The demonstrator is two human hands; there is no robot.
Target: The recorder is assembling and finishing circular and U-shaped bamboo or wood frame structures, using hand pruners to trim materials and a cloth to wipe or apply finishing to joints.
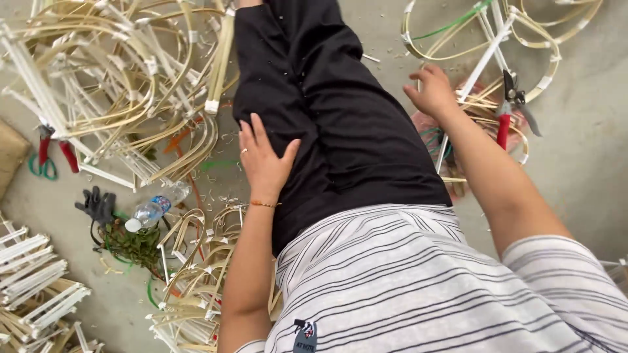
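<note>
I look down at my own black trouser leg [327,98] and striped shirt [405,281]. My left hand [263,160] rests flat on the thigh, fingers spread, holding nothing; it wears a ring and an orange bracelet. My right hand [433,90] reaches out to the right and touches a white taped bamboo stick [484,62] of a bent-strip frame on the floor; its fingers are curled and whether they grip the stick is unclear.
Red-handled pruning shears [510,108] lie just right of my right hand. A big heap of bamboo hoop frames [118,85] fills the upper left, with red-handled pliers [55,150], a black glove [97,204], a plastic bottle [154,209] and more frames [39,287] below.
</note>
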